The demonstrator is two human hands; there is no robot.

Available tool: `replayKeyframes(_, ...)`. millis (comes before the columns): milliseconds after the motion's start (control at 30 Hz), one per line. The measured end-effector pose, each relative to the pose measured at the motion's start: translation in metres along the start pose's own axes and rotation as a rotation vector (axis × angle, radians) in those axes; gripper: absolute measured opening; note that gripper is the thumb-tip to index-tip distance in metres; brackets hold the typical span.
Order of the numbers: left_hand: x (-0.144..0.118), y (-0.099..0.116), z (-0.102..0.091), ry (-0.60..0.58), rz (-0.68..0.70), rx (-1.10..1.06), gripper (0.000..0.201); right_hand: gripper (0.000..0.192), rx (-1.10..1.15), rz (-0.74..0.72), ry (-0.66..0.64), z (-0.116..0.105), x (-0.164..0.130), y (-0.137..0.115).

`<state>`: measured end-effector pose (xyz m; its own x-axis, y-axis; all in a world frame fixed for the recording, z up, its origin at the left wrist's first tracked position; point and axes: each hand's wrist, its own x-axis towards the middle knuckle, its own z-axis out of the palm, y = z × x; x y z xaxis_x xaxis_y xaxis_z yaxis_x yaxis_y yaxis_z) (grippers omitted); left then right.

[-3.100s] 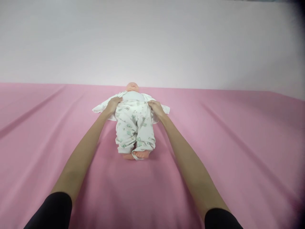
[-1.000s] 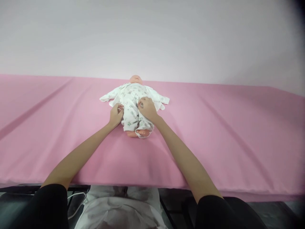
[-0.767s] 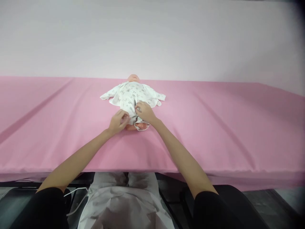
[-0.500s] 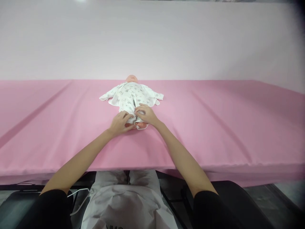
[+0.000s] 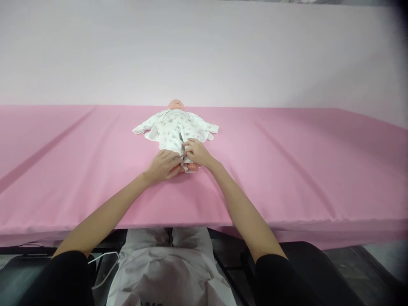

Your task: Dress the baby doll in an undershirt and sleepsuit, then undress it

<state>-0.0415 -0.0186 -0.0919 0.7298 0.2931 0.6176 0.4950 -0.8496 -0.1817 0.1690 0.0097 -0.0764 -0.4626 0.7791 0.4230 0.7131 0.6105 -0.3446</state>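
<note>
A baby doll [image 5: 176, 104] lies on its back, head at the far side, feet towards me. It wears a white printed baby romper [image 5: 172, 127] with the sleeves spread out to both sides. At the lower legs, my left hand [image 5: 163, 165] is closed on the cloth by the doll's foot on the left, with the fingertips at the inner leg edge. My right hand [image 5: 196, 152] pinches the cloth of the other leg, just above the doll's bare foot [image 5: 192, 167]. The fingers hide the exact spot that they grip.
A pink cloth [image 5: 280, 178] covers the wide table, with its front edge close to my lap. Behind it rises a pale wall [image 5: 204, 51]. Black chairs [image 5: 306, 272] stand below the edge on both sides, and a white cable [image 5: 106, 272] hangs at the lower left.
Both hands have shifted slightly to the right at the leg ends. The left fingers reach further over the cloth, hiding more of the foot on the left. The doll's body stays put.
</note>
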Motion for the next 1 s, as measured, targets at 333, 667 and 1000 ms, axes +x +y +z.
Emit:
replayKeyframes(333, 0.009, 0.001, 0.000, -0.187, -0.002, -0.021, 0.019, 0.025, -0.145, 0.003, -0.009, -0.004, -0.005, -0.005)
replayKeyframes(667, 0.015, 0.015, -0.002, -0.139, -0.059, 0.058, 0.031, 0.025, 0.478, 0.403, 0.378, -0.002, 0.002, 0.020)
replayKeyframes(1000, 0.017, 0.028, 0.006, -0.048, -0.212, 0.034, 0.031, 0.028, 0.712, 0.798, 0.267, 0.007, -0.007, 0.039)
